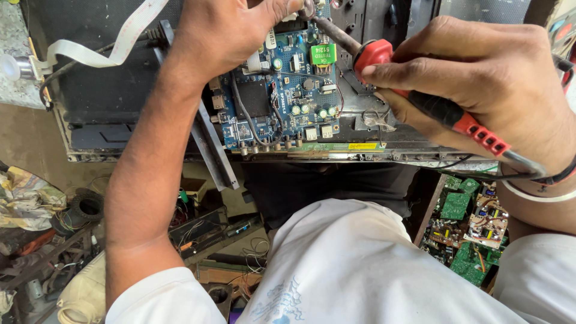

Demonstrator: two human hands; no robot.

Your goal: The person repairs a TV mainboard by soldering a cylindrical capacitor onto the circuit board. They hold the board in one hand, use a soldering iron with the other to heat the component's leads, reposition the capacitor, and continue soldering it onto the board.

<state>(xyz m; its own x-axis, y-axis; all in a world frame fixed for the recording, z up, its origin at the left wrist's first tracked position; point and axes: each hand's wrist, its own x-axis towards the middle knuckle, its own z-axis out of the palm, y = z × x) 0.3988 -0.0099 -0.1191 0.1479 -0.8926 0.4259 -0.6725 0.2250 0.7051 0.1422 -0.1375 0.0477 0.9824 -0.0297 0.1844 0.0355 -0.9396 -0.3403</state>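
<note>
- Right hand [492, 84]: its grip is closed around the handle of a soldering iron [420, 99], thumb and fingers wrapped over the red collar and the black sleeve; the red ribbed end of the handle sticks out past the heel of the hand toward the wrist.
- Soldering iron: it lies at a slant, its dark metal shaft running up and to the left from the red collar, with the tip near the upper edge of the circuit board, just beside the left hand's fingertips.
- Left hand [225, 30]: it rests palm down on the upper left part of the circuit board, fingers bent toward the iron's tip; whether the fingertips pinch anything cannot be told, as they are cut by the top edge of the view.
- Blue circuit board [282, 105]: it sits mounted on the dark rear panel [108, 90] of an opened flat appliance, between the two hands; it carries a black square chip, small round capacitors, a green sticker and a row of connectors along its lower edge.
- White flat ribbon cable [114, 45]: it curves across the rear panel to the left of the left forearm.
- Grey metal strip [213, 150]: it lies slanted across the panel's lower edge, just beside the board's left side.
- Heap of green circuit boards [471, 231]: it lies lower right, under the right wrist, well apart from the blue board.
- White garment [354, 270]: it fills the lower middle of the view.
</note>
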